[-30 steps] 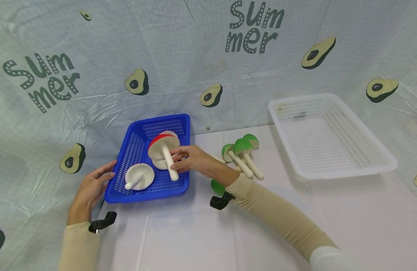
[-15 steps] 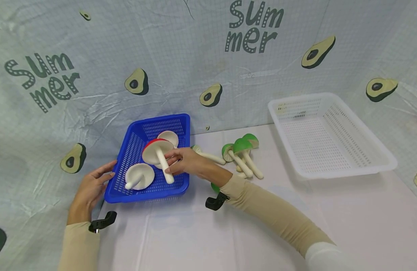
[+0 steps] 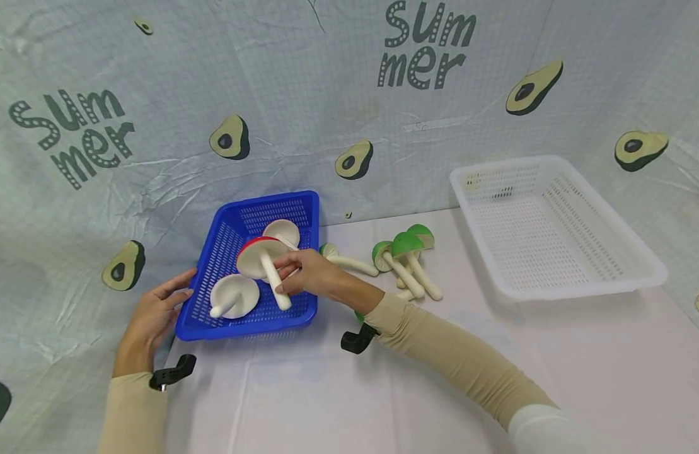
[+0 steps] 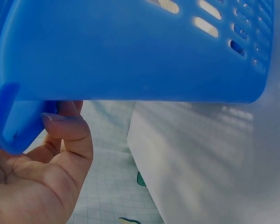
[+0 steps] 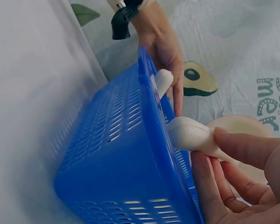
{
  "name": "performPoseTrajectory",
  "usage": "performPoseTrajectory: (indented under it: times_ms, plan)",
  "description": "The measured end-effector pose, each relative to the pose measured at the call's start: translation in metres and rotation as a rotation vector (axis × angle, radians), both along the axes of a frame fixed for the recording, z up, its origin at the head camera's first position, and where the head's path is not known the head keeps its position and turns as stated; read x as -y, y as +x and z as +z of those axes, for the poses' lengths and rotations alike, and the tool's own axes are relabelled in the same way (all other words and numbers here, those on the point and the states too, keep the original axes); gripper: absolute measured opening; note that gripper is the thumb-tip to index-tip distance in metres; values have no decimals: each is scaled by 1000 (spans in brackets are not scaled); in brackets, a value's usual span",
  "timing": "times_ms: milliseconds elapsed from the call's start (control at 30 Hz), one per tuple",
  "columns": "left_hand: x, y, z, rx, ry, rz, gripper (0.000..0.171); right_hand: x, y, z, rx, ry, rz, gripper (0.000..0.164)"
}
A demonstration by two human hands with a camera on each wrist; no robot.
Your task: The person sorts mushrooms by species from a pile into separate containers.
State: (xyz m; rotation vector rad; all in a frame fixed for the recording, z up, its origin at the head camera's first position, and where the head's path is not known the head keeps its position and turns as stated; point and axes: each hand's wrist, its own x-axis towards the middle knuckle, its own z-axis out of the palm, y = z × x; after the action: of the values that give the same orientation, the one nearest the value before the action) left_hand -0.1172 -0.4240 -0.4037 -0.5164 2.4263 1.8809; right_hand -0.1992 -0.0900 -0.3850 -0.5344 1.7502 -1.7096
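My right hand [image 3: 311,272] pinches the white stem of a red-capped toy mushroom [image 3: 262,258] over the blue basket [image 3: 186,332]. Its cap tilts to the left, underside showing. In the right wrist view thumb and fingers hold the stem [image 5: 191,135] just above the basket's rim. My left hand [image 3: 152,318] grips the basket's left edge; in the left wrist view its thumb [image 4: 67,126] lies at the rim. Inside the basket, a mushroom [image 3: 234,296] lies stem up at front left and another [image 3: 282,232] at the back. Their cap tops are hidden.
Several green-capped toy mushrooms [image 3: 407,244] lie on the white table right of the basket, some partly behind my right arm. A white basket [image 3: 510,295] stands at the right. A patterned cloth [image 3: 292,94] hangs behind.
My right hand has moved a little left and down with the red-capped mushroom, uncovering the mushroom at the back of the basket. My left hand has stayed in place.
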Motion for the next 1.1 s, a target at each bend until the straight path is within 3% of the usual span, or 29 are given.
performPoseTrajectory:
  times_ms: [633, 933, 1100]
  plan:
    - [2, -1, -2, -13, 32, 1, 56, 2, -1, -2, -56, 23, 8, 50]
    - [0, 0, -3, -12, -17, 3, 54, -4, -1, -3, -165, 69, 8, 38]
    - [1, 0, -1, -27, 27, 1, 54, -14, -2, -1, -196, 41, 23, 38]
